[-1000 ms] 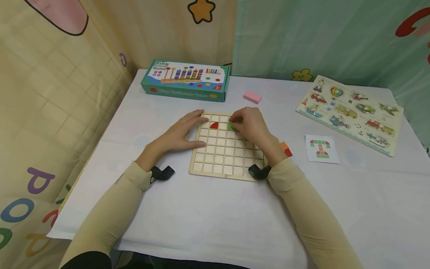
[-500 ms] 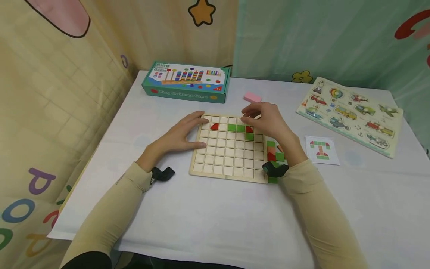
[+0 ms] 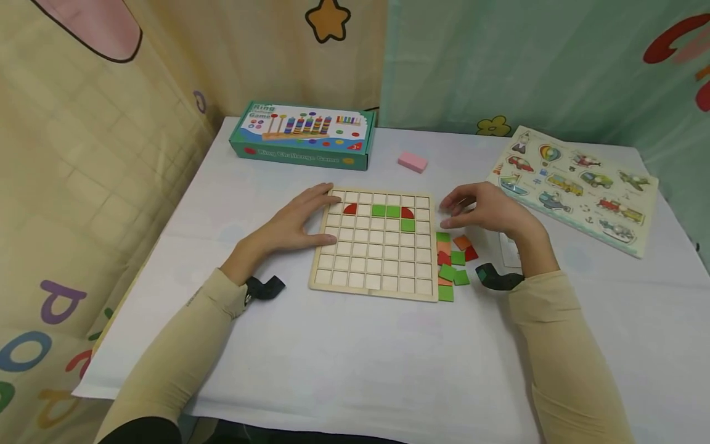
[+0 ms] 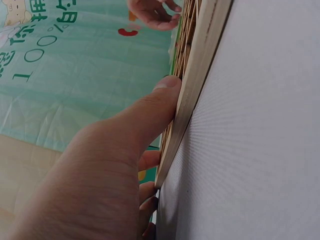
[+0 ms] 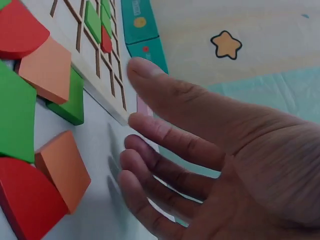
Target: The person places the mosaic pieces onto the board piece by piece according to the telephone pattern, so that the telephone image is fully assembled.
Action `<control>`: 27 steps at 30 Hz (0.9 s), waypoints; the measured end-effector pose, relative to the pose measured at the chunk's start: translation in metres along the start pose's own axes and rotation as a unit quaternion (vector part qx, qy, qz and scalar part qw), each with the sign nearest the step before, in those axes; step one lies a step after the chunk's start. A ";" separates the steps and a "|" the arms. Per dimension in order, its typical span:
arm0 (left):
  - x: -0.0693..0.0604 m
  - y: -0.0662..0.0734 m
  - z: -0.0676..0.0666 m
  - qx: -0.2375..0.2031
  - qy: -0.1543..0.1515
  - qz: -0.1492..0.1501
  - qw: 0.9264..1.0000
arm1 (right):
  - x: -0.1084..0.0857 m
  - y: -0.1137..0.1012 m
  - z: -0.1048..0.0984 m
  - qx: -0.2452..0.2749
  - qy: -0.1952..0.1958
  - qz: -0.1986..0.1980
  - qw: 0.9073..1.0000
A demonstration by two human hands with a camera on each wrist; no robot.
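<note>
A wooden grid board (image 3: 374,250) lies on the white table. My left hand (image 3: 288,222) rests on its left edge, thumb and fingers spread; the left wrist view shows the thumb (image 4: 157,100) touching the rim. In the board's second row sit a red quarter-round tile (image 3: 350,209), two green square tiles (image 3: 379,211) and another red quarter-round (image 3: 407,213), with a green square (image 3: 408,226) below that one. Right of the board, my right hand (image 3: 488,209) hovers with fingers loosely bent and nothing in them. Near it lie loose tiles, including an orange one (image 5: 65,167).
Several green, red and orange tiles (image 3: 458,258) crowd the board's right edge. A pattern card (image 3: 507,251) is partly hidden by my right wrist. Behind are a green game box (image 3: 299,157), a pink block (image 3: 412,161) and a vehicle picture board (image 3: 577,185).
My right hand has moved right, off the board's top rows to beside it, uncovering green and red tiles in the grid and the loose tiles. The left hand stays on the board's edge.
</note>
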State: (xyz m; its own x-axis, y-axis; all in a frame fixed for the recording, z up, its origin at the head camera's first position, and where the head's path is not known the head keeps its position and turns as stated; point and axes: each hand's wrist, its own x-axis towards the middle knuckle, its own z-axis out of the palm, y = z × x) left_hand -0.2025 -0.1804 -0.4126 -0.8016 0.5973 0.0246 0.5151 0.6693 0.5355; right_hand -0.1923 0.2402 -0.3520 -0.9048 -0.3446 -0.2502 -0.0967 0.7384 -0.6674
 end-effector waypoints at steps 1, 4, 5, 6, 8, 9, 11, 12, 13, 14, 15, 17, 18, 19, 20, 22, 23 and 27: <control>0.000 0.000 0.000 0.001 0.000 0.000 1.000 | 0.000 0.002 0.000 -0.003 -0.012 0.002 1.000; 0.000 0.000 -0.001 0.003 0.002 0.003 1.000 | 0.003 0.006 0.002 -0.007 -0.032 0.005 0.999; 0.000 0.000 -0.001 0.002 0.003 0.004 1.000 | 0.004 0.007 0.004 -0.006 -0.034 0.005 0.999; 0.000 0.001 -0.001 0.002 0.003 0.004 1.000 | 0.005 0.007 0.005 -0.005 -0.034 0.007 0.999; 0.000 0.000 -0.001 0.001 0.003 0.003 1.000 | 0.007 0.008 0.007 -0.009 -0.027 0.009 1.000; 0.000 0.000 -0.001 0.000 0.002 0.002 1.000 | 0.008 0.009 0.008 -0.013 -0.022 0.009 1.000; 0.000 0.001 0.000 -0.001 0.001 0.000 1.000 | 0.008 0.010 0.009 -0.020 -0.013 0.006 1.000; 0.000 0.001 0.001 -0.002 0.001 -0.001 1.000 | 0.008 0.010 0.009 -0.024 -0.009 0.006 1.000; 0.000 0.001 0.001 -0.002 0.001 -0.001 1.000 | 0.008 0.011 0.008 -0.025 -0.007 0.006 1.000; 0.000 0.001 0.000 -0.002 0.001 -0.001 1.000 | 0.008 0.011 0.008 -0.026 -0.007 0.005 1.000; 0.000 0.001 0.000 -0.001 0.001 0.000 1.000 | 0.008 0.011 0.008 -0.026 -0.009 0.004 1.000; 0.000 0.000 0.001 -0.001 0.001 0.001 1.000 | 0.007 0.012 0.007 -0.027 -0.017 0.003 0.999; 0.000 0.000 0.001 -0.001 0.001 0.001 1.000 | 0.007 0.011 0.007 -0.029 -0.023 0.002 0.999; 0.000 0.000 0.001 -0.001 0.002 0.002 1.000 | 0.007 0.011 0.007 -0.031 -0.029 0.001 0.999; 0.000 0.000 0.001 -0.001 0.002 0.003 1.000 | 0.007 0.010 0.007 -0.035 -0.034 -0.001 0.999; 0.000 -0.001 0.001 -0.003 0.003 0.003 1.000 | 0.006 0.007 0.007 -0.044 -0.043 -0.005 0.998; 0.000 -0.001 0.001 -0.004 0.004 0.004 1.000 | 0.006 0.006 0.007 -0.049 -0.048 -0.006 0.998; 0.000 -0.001 0.001 -0.004 0.003 0.003 1.000 | 0.005 0.002 0.007 -0.065 -0.062 -0.014 0.996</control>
State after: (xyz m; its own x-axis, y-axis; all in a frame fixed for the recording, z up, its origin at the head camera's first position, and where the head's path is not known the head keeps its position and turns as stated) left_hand -0.2028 -0.1803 -0.4144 -0.8003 0.5986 0.0330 0.5177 0.6623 0.5415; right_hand -0.1943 0.2357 -0.3597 -0.8432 -0.4294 -0.3235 -0.1809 0.7932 -0.5814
